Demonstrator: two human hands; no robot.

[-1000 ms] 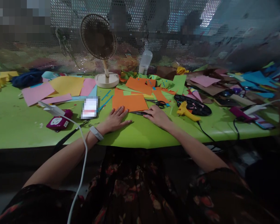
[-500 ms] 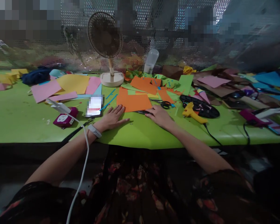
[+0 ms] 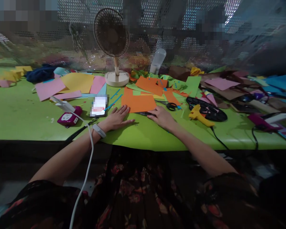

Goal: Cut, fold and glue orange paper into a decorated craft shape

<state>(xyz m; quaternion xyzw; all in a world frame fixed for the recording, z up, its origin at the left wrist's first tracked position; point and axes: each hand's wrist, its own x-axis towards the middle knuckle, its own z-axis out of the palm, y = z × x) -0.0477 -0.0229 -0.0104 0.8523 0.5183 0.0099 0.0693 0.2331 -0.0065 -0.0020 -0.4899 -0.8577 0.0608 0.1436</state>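
An orange paper sheet lies on the green tabletop in front of me. My left hand rests flat with fingers spread, its fingertips at the sheet's left corner. At the sheet's lower right edge is my right hand, its fingers bent round the end of a dark, thin tool that lies partly along the paper's near edge. What kind of tool it is cannot be made out. Black-handled scissors lie just beyond my right hand, and a lit phone is beyond my left wrist.
A fan and a clear bottle stand at the back. To the right are a yellow glue gun and a black tray. A magenta power block sits left, its white cable crossing my left forearm. Coloured papers lie around.
The camera view has shifted slightly, so the scene sits a little further right. Both hands stay in the same places at the orange sheet.
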